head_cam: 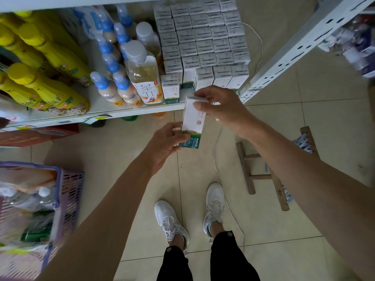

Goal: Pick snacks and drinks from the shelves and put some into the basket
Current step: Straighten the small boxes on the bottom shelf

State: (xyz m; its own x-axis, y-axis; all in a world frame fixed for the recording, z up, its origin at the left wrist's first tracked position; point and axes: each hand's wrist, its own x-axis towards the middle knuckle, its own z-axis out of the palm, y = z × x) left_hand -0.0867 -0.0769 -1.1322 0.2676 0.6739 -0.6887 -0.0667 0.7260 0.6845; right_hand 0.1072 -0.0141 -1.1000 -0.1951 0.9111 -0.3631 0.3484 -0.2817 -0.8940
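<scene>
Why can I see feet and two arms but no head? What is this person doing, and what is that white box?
The camera sits on the person's head and looks forward and down, so you see what they see: their own arms, and their white shoes on the tiled floor. There is no robot here, only two bare hands.

The person stands at a shop shelf. On it are yellow bottles, small bottles with blue caps, a bottle of pale tea and many white drink cartons packed together.

Both hands hold one white carton in the air, in front of the shelf. The right hand pinches its top, and the left hand grips its green bottom end.

At the lower left is a purple basket that already has bottles and packets in it.
</scene>
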